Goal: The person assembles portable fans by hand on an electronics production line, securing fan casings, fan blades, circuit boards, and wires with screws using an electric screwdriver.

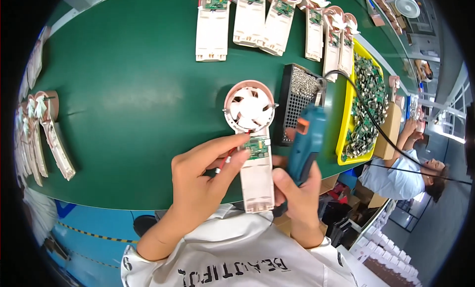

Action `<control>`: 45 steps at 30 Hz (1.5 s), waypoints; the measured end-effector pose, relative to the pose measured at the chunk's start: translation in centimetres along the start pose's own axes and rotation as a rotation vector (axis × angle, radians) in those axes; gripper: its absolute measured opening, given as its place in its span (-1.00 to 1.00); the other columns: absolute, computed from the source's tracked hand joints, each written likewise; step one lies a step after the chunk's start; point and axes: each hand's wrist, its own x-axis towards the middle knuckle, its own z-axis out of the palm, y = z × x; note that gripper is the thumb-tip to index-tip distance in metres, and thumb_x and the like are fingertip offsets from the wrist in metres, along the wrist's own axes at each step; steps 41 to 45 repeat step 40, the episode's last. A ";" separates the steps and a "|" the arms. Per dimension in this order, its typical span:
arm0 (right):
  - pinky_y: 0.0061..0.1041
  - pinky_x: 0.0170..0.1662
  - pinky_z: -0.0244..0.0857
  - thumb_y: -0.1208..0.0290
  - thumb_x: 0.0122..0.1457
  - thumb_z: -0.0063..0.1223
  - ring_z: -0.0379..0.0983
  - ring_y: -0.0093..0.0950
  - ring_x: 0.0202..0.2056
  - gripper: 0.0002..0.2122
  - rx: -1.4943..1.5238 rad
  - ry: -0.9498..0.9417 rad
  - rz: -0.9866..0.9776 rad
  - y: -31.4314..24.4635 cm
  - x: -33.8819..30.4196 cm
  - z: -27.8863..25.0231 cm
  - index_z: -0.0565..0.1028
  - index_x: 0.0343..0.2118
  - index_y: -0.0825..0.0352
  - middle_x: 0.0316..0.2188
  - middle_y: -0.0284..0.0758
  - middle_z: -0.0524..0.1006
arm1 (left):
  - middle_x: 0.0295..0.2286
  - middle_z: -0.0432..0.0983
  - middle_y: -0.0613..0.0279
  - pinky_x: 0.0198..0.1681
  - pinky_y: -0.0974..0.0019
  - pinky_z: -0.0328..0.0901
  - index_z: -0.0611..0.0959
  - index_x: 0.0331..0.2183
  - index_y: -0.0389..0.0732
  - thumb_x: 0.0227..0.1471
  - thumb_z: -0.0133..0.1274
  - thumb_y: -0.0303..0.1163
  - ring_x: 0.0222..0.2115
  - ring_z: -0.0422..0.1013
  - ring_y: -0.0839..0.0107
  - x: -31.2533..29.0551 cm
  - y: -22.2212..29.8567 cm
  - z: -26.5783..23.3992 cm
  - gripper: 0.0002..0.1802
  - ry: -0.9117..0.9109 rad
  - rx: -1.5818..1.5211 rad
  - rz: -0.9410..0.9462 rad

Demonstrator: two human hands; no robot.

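A half-open handheld fan (256, 183) lies on the green table in front of me, its white blades (249, 108) inside a pink ring at the far end. A small green circuit board (258, 147) sits in its white handle. My left hand (198, 170) closes its thumb and fingers at the board's left edge; a red wire (228, 157) with a white plug hangs beside them. My right hand (302, 198) is wrapped round a teal electric screwdriver (306, 151) with an orange switch, held right of the fan, its tip pointing away from me.
Beyond the screwdriver stands a black tray (295, 106) with screws. A yellow bin (346, 123) of circuit boards is at the right. Several fan halves (213, 34) line the far edge, more (57, 143) lie left. A black cable (368, 109) crosses the right side; a co-worker (396, 173) sits there.
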 end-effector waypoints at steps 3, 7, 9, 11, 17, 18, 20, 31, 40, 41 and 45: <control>-0.71 -0.66 0.18 0.61 0.14 0.14 0.33 -0.70 -0.66 -0.33 0.155 -0.065 -0.003 0.9 0.5 -0.1 0.06 0.28 0.35 -0.24 -0.12 0.59 | -0.32 0.64 0.08 -0.40 0.51 0.41 0.68 -0.21 -0.34 0.03 0.16 -0.60 -0.40 0.54 0.53 -0.5 -0.3 0.6 -0.78 0.046 0.021 0.019; -0.73 -0.66 0.15 0.62 0.13 0.15 0.33 -0.70 -0.67 -0.31 0.095 -0.102 0.007 0.9 0.5 -0.6 0.05 0.29 0.33 -0.25 -0.14 0.59 | -0.32 0.64 0.10 -0.38 0.54 0.36 0.68 -0.19 -0.33 0.05 0.15 -0.60 -0.41 0.49 0.60 -1.5 -0.4 0.8 -0.77 0.065 -0.019 -0.018; -0.72 -0.66 0.15 0.62 0.13 0.15 0.32 -0.70 -0.67 -0.31 0.147 -0.116 0.011 1.0 0.5 -0.6 0.05 0.29 0.33 -0.24 -0.15 0.58 | -0.32 0.64 0.12 -0.38 0.55 0.36 0.69 -0.18 -0.33 0.06 0.15 -0.60 -0.41 0.48 0.62 -1.6 0.0 0.9 -0.77 0.058 -0.059 -0.071; -0.72 -0.65 0.15 0.62 0.13 0.15 0.32 -0.71 -0.67 -0.31 0.194 -0.127 0.017 1.3 0.2 -0.5 0.05 0.29 0.33 -0.24 -0.16 0.58 | -0.32 0.64 0.13 -0.38 0.55 0.36 0.69 -0.18 -0.33 0.06 0.15 -0.60 -0.40 0.47 0.63 -1.9 0.5 0.7 -0.77 0.052 -0.103 -0.126; -0.67 -0.65 0.16 0.64 0.13 0.13 0.29 -0.70 -0.66 -0.32 0.226 -0.153 0.092 2.2 0.0 -0.8 0.07 0.29 0.33 -0.21 -0.19 0.56 | -0.36 0.64 0.20 -0.47 0.61 0.28 0.70 -0.18 -0.30 0.08 0.14 -0.59 -0.48 0.39 0.71 -2.3 0.4 0.4 -0.78 0.067 0.000 -0.057; -0.67 -0.66 0.16 0.65 0.13 0.13 0.30 -0.70 -0.66 -0.33 0.259 -0.173 0.087 2.1 0.0 -0.6 0.07 0.28 0.34 -0.21 -0.19 0.56 | -0.38 0.64 0.23 -0.51 0.61 0.24 0.70 -0.17 -0.28 0.07 0.15 -0.58 -0.51 0.35 0.73 -2.4 0.5 0.5 -0.77 0.091 -0.031 -0.061; -0.67 -0.66 0.16 0.65 0.13 0.12 0.29 -0.70 -0.66 -0.33 0.266 -0.186 0.086 2.1 -0.3 0.0 0.07 0.28 0.34 -0.21 -0.18 0.56 | -0.37 0.64 0.23 -0.50 0.61 0.24 0.70 -0.17 -0.29 0.07 0.15 -0.58 -0.50 0.35 0.73 -2.8 0.3 0.0 -0.77 0.101 -0.035 -0.066; -0.69 -0.66 0.16 0.60 0.15 0.15 0.30 -0.71 -0.67 -0.39 0.278 -0.426 0.028 -0.5 4.1 5.0 0.15 0.25 0.31 -0.23 -0.18 0.57 | -0.40 0.61 0.25 -0.42 0.56 0.35 0.70 -0.19 -0.35 0.10 0.12 -0.57 -0.47 0.42 0.65 -0.3 3.0 -3.6 -0.80 0.318 0.029 0.017; -0.66 -0.69 0.16 0.48 0.14 0.20 0.29 -0.69 -0.71 -0.42 0.250 -0.499 -0.118 -2.6 10.2 10.2 0.20 0.20 0.23 -0.23 -0.22 0.57 | -0.34 0.60 0.19 -0.30 0.48 0.42 0.68 -0.16 -0.34 0.15 0.10 -0.47 -0.38 0.47 0.57 6.8 2.9 -7.3 -0.77 0.342 -0.012 0.109; -0.66 -0.69 0.16 0.48 0.14 0.20 0.29 -0.69 -0.71 -0.42 0.250 -0.499 -0.118 -2.6 10.2 10.2 0.20 0.20 0.23 -0.23 -0.22 0.57 | -0.34 0.60 0.19 -0.30 0.48 0.42 0.68 -0.16 -0.34 0.15 0.10 -0.47 -0.38 0.47 0.57 6.8 2.9 -7.3 -0.77 0.342 -0.012 0.109; -0.66 -0.69 0.16 0.48 0.14 0.20 0.29 -0.69 -0.71 -0.42 0.250 -0.499 -0.118 -2.6 10.2 10.2 0.20 0.20 0.23 -0.23 -0.22 0.57 | -0.34 0.60 0.19 -0.30 0.48 0.42 0.68 -0.16 -0.34 0.15 0.10 -0.47 -0.38 0.47 0.57 6.8 2.9 -7.3 -0.77 0.342 -0.012 0.109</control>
